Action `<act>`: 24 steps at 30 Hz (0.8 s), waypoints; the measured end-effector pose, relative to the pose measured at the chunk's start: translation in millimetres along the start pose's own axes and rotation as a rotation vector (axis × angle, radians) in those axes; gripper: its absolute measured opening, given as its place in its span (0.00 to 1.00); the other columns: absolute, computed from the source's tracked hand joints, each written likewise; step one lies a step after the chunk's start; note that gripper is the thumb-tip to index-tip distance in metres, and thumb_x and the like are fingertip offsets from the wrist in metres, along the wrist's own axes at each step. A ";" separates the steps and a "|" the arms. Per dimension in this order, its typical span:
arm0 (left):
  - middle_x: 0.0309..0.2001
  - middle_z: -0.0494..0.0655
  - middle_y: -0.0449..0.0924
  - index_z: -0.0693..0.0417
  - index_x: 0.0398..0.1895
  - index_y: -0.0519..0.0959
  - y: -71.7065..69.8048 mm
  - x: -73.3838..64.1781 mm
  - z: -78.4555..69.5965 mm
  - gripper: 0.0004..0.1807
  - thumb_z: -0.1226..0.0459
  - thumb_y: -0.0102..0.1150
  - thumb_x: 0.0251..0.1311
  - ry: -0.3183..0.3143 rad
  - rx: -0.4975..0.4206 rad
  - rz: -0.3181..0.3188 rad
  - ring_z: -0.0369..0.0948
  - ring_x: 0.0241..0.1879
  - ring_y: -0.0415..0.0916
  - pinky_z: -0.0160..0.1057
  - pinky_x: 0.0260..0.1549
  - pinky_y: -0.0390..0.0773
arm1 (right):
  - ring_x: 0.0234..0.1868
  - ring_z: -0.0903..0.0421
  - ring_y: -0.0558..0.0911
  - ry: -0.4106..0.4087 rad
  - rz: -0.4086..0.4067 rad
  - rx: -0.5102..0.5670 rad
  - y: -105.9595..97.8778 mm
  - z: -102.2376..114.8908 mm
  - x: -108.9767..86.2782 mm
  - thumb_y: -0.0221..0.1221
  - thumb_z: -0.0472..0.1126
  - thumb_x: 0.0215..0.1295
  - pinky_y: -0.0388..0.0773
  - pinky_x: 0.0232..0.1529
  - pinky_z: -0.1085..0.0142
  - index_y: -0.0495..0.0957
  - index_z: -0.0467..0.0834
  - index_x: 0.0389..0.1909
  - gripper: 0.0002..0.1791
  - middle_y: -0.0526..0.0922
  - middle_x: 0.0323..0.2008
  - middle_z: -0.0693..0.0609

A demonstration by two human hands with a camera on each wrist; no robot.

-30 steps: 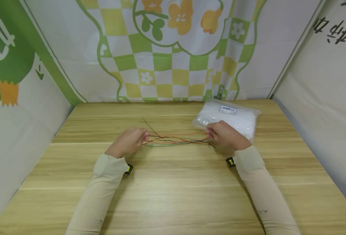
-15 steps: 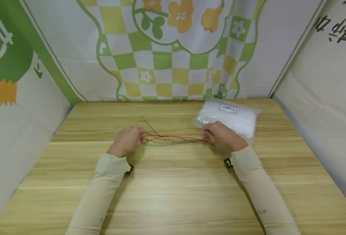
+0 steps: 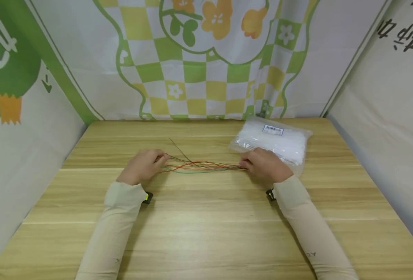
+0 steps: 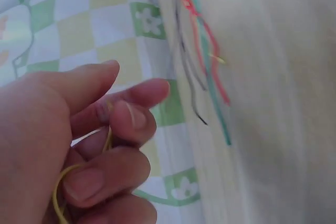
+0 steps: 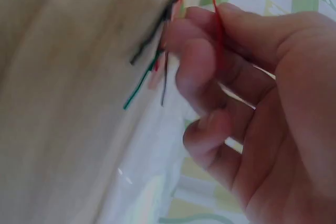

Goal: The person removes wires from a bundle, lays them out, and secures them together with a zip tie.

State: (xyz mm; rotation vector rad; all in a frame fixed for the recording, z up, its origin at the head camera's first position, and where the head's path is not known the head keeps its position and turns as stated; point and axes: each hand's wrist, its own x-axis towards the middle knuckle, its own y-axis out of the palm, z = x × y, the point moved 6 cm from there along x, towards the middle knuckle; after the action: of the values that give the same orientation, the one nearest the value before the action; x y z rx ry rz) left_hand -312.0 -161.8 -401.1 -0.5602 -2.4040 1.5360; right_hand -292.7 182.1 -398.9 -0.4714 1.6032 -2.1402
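Note:
A loose bundle of thin coloured wires (image 3: 199, 166), in red, green, yellow and dark strands, stretches between the two hands above the table. At its left end is the left hand (image 3: 143, 166); its curled fingers hold a yellow wire (image 4: 64, 174), while the thumb stands apart from them. Several cut ends, including a teal wire (image 4: 214, 82), hang beyond that hand's fingertips. The right hand (image 3: 266, 165) is at the other end, with a red wire (image 5: 216, 3) between thumb and index finger. Green and black ends (image 5: 137, 85) stick out beside its fingers.
Behind the right hand, a clear plastic bag (image 3: 280, 142) with white contents and a barcode label lies on the wooden table (image 3: 199, 225). Printed fabric (image 3: 206, 77) hangs along the back, and cloth walls stand at both sides.
The left hand has shifted left, away from the bundle's middle, and its thumb and finger have changed position. The right hand has moved slightly left along the wires.

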 end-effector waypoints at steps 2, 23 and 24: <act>0.31 0.49 0.81 0.60 0.49 0.85 -2.6 0.4 -5.0 0.17 0.59 0.49 0.83 0.026 -0.037 0.007 0.39 0.26 0.69 0.42 0.33 0.72 | 0.32 0.58 0.78 0.054 0.002 -0.019 -4.9 -2.1 -3.0 0.60 0.46 0.79 0.78 0.40 0.56 0.85 0.51 0.32 0.12 0.80 0.27 0.58; 0.41 0.50 0.79 0.66 0.69 0.71 20.7 -0.6 -73.1 0.22 0.69 0.55 0.75 0.295 -0.342 0.270 0.40 0.35 0.73 0.34 0.37 0.75 | 0.29 0.65 0.79 -0.148 -0.101 0.212 -20.8 43.8 2.8 0.67 0.40 0.73 0.78 0.36 0.66 0.89 0.43 0.35 0.07 0.87 0.28 0.57; 0.42 0.52 0.79 0.67 0.70 0.70 22.1 -1.1 -75.7 0.23 0.70 0.54 0.75 0.305 -0.362 0.281 0.40 0.38 0.74 0.35 0.40 0.77 | 0.29 0.65 0.79 -0.164 -0.105 0.216 -19.8 47.1 3.5 0.67 0.40 0.72 0.78 0.36 0.67 0.89 0.43 0.35 0.07 0.87 0.28 0.57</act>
State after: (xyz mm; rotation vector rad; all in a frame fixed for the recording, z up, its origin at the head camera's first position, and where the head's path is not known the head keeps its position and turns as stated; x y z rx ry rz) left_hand -277.0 -92.0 -389.2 -1.1566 -2.4418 1.0050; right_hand -274.5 146.6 -366.9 -0.6548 1.2680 -2.2547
